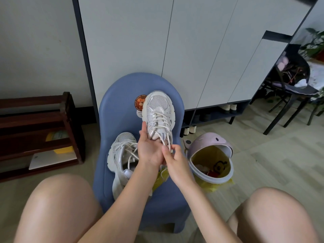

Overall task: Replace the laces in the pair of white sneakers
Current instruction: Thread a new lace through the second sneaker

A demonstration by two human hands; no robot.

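Note:
One white sneaker (158, 113) is held up over the blue stool (121, 109), toe pointing away, its cream lace (162, 125) still threaded. My left hand (149, 149) grips this sneaker at the heel end from the left. My right hand (173, 156) pinches the loose lace ends just below the shoe's tongue. The second white sneaker (122, 155) lies on the stool's seat to the left, laced, partly hidden by my left forearm. A yellow packet (161, 178) peeks out under my wrists.
A pink bin (210, 155) with a yellow liner stands right of the stool. A dark wooden rack (40, 130) is at the left. White cabinet doors (175, 50) rise behind, and a black chair (289, 95) sits at the right. My knees frame the bottom of the view.

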